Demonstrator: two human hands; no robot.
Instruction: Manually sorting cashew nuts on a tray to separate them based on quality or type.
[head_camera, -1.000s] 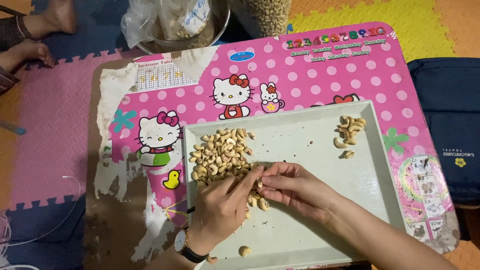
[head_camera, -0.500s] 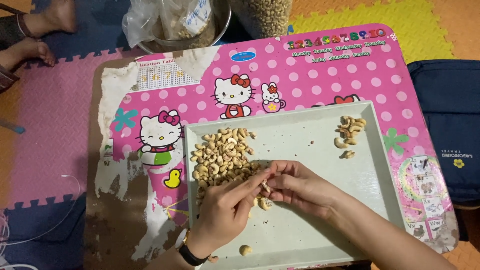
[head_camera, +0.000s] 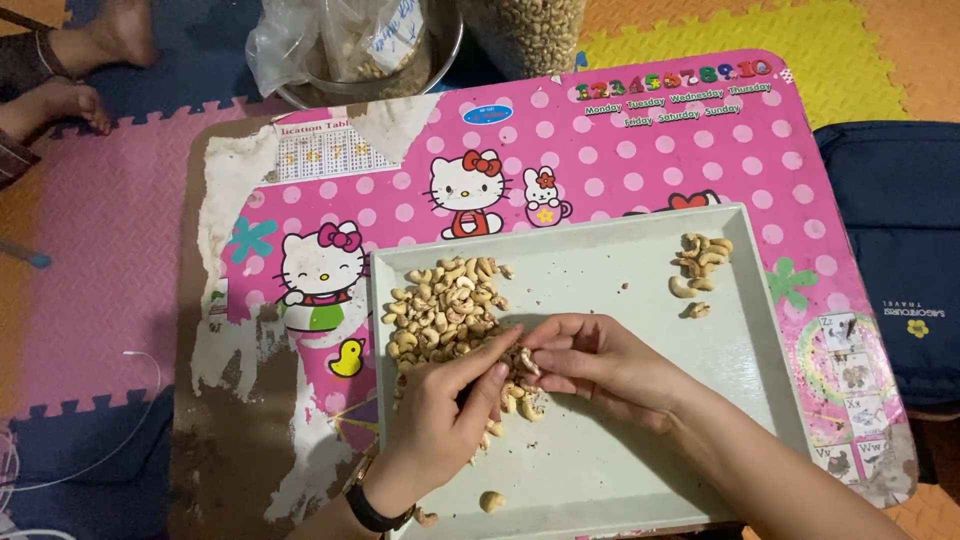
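Observation:
Over a pale green tray (head_camera: 600, 228), my left hand (head_camera: 440, 415), with a watch on its wrist, and my right hand (head_camera: 605, 365) meet fingertip to fingertip. Together they pinch one cashew (head_camera: 523, 360) at the right edge of a big pile of cashews (head_camera: 440, 305) in the tray's left half. More nuts lie under my fingers. A small heap of cashews (head_camera: 700, 262) sits in the tray's far right corner. A single cashew (head_camera: 490, 501) lies near the tray's front edge.
The tray rests on a pink cartoon-printed low table (head_camera: 620, 150) with peeling film on its left side. Behind it stand a metal bowl with plastic bags (head_camera: 360, 50) and a sack of nuts (head_camera: 525, 30). A dark blue bag (head_camera: 900, 250) lies right; another person's feet (head_camera: 70, 60) show far left.
Both hands stayed at the pile's right edge. My fingers shifted slightly around the cashew, and my left wrist dropped lower in view.

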